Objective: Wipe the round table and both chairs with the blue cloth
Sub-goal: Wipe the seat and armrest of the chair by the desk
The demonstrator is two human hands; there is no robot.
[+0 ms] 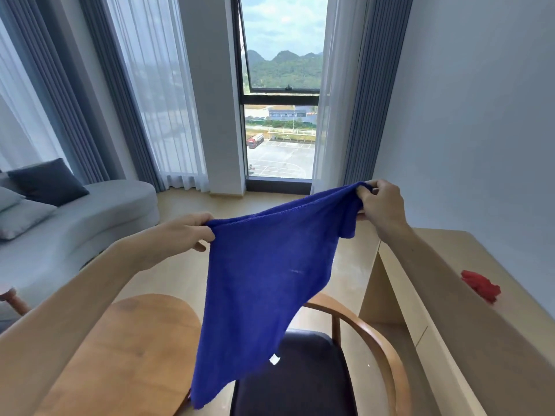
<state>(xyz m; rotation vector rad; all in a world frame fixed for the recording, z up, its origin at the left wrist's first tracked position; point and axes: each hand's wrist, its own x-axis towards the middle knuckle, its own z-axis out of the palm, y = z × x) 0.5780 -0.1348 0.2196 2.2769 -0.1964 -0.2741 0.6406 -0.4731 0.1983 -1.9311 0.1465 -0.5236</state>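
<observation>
The blue cloth [264,283] hangs spread out in the air in front of me, held by two upper corners. My left hand [183,235] pinches its left corner. My right hand [381,205] grips the right corner, held higher. Below the cloth stands the round wooden table [126,355] at the lower left. A wooden chair [372,331] with a curved back and a dark seat cushion sits at the lower middle, partly hidden by the hanging cloth. A small piece of a second wooden chair [10,298] shows at the left edge.
A light wooden counter [450,310] runs along the right wall, with a red crumpled thing [480,285] on it. A grey sofa [90,223] with cushions stands at the left. Curtains and a tall window fill the far wall, with bare floor in front.
</observation>
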